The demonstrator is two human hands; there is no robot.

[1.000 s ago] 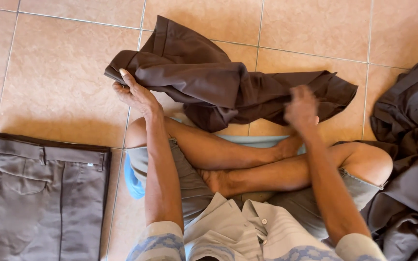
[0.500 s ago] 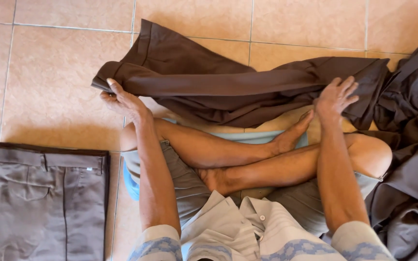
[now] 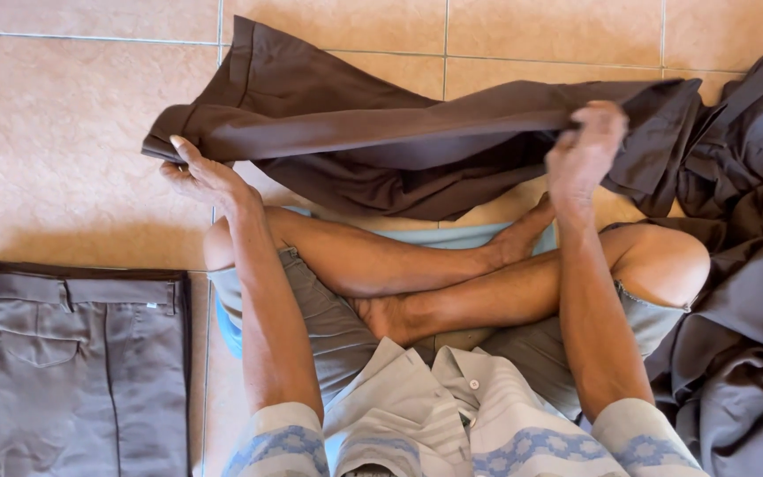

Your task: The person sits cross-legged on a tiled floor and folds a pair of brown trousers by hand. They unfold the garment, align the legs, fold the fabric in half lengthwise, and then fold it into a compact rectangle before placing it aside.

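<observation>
Since half a second earlier, the right hand [image 3: 583, 150] rose, pinching the brown trousers' [image 3: 381, 132] right end taut while the left hand [image 3: 200, 172] gripped the waistband edge. Beyond the crossed legs [image 3: 452, 265], the garment hung over bare floor tiles [image 3: 72, 115], between folded grey trousers [image 3: 72, 371] and a dark cloth pile [image 3: 744, 265].

The dark brown trousers [image 3: 373, 132] I hold are woven cloth — smooth, matt, with only a faint sheen along the folds. The grey trousers [image 3: 72, 371] folded beside me are a similar matt fabric, flat and pressed, their stitched seams showing. The heap of dark garments [image 3: 744, 265] looks slightly glossier, catching light on its creases. The floor tiles [image 3: 81, 150] are pale ceramic — mottled, semi-matt. My shirt [image 3: 452, 424] is soft, light cloth with a printed pattern.
</observation>
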